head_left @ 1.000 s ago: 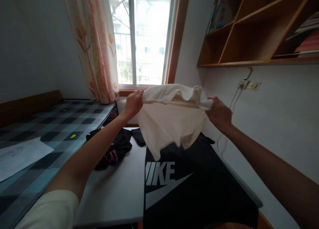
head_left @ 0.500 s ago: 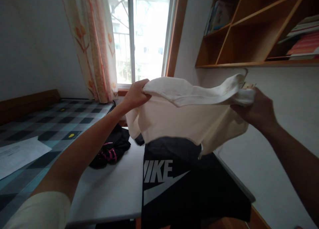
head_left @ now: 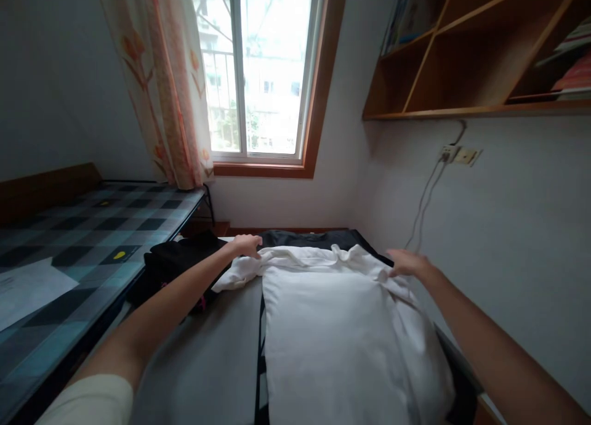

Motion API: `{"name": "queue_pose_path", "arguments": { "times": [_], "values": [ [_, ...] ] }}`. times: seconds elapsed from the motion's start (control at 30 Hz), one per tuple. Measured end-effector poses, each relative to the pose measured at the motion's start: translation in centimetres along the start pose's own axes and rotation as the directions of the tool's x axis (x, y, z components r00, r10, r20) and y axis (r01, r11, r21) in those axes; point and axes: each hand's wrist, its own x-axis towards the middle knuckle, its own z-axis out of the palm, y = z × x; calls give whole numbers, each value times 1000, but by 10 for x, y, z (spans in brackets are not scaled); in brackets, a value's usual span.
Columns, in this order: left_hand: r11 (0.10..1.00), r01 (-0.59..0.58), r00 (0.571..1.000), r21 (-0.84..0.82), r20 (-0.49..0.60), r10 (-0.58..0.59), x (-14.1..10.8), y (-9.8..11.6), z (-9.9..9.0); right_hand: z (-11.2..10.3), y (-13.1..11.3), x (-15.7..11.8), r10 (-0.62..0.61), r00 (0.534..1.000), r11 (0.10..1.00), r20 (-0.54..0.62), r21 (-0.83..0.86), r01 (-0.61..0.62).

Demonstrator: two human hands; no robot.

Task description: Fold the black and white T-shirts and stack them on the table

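A white garment [head_left: 332, 339] lies spread over dark clothing on the table [head_left: 207, 351], its bunched upper edge at the far end. My left hand [head_left: 245, 245] is at the garment's upper left, thumb and fingers apart, close to the cloth. At its upper right is my right hand [head_left: 409, 263], also with fingers parted and nothing visible between them. Black cloth [head_left: 314, 237] shows beyond the upper edge of the white garment. Another black garment [head_left: 180, 259] with pink marks is heaped at the left, partly behind my left forearm.
On the left stands a bed [head_left: 138, 218] with a checked cover and a paper sheet [head_left: 32, 289]. A window [head_left: 263, 74] and curtain [head_left: 166, 92] are ahead. Wooden shelves [head_left: 471, 68] hang at upper right, above a wall socket [head_left: 450, 153] with cables.
The white garment has come down from the air onto the dark clothing and now covers the printed lettering. Both hands have lowered and opened from their grip on it.
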Motion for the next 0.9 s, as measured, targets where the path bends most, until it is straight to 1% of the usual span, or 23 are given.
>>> {"name": "queue_pose_path", "arguments": {
  "times": [0.03,0.07,0.1,0.13,0.2,0.23,0.27,0.3,0.37,0.43,0.53,0.57,0.6,0.63,0.67,0.73,0.77,0.8,0.83,0.87,0.9],
  "values": [
    [1000,1,1000,8,25,-1,7,-3,12,14,-2,6,39,997,996,60,-80,-34],
    [1000,-20,999,0,35,20,13,-5,21,26,-5,12,50,994,991,95,-129,-37],
    [999,-51,998,-16,37,52,19,-5,27,34,-9,18,21,992,988,128,-153,-1],
    [996,-80,996,-31,32,81,24,-4,30,41,-14,25,-36,989,986,145,-158,60],
    [989,-135,991,-59,9,135,35,1,34,51,-26,37,-173,977,974,127,-126,189],
    [985,-158,987,-73,-4,158,41,4,36,54,-33,42,-215,971,967,108,-117,227],
    [980,-183,983,-83,-14,183,46,7,37,57,-40,47,-231,969,963,86,-121,240],
    [973,-211,977,-88,-17,211,51,10,39,60,-46,51,-226,972,963,62,-138,232],
    [959,-273,962,-81,-12,273,60,14,43,65,-56,58,-171,985,969,24,-177,172],
    [943,-324,946,-73,-15,323,66,16,47,70,-63,64,-90,996,981,28,-171,93],
    [924,-371,928,-91,-63,366,72,18,52,78,-68,70,19,997,996,71,-88,-13],
    [917,-388,921,-91,-85,381,74,18,54,81,-69,72,48,996,998,79,-36,-45],
    [910,-407,911,-84,-108,397,75,20,56,83,-69,73,80,993,995,91,60,-85],
    [902,-426,900,-72,-133,415,76,21,58,85,-70,75,111,987,973,115,191,-131],
    [892,-448,887,-60,-155,435,76,24,61,87,-70,77,140,979,925,148,332,-183],
    [864,-501,854,-52,-190,484,79,30,65,91,-70,80,180,959,782,217,560,-273],
    [849,-525,839,-61,-201,505,81,33,67,92,-70,82,191,952,722,239,622,-301],
    [839,-537,833,-84,-213,511,84,35,68,92,-70,84,199,948,691,247,651,-314],
    [839,-529,838,-125,-230,494,88,37,68,91,-70,86,212,948,658,237,683,-318],
    [846,-501,855,-183,-258,451,93,39,66,89,-69,88,238,947,585,217,746,-318],
    [853,-455,877,-254,-296,379,100,39,64,87,-68,91,276,944,472,182,830,-298]
  ]
}}
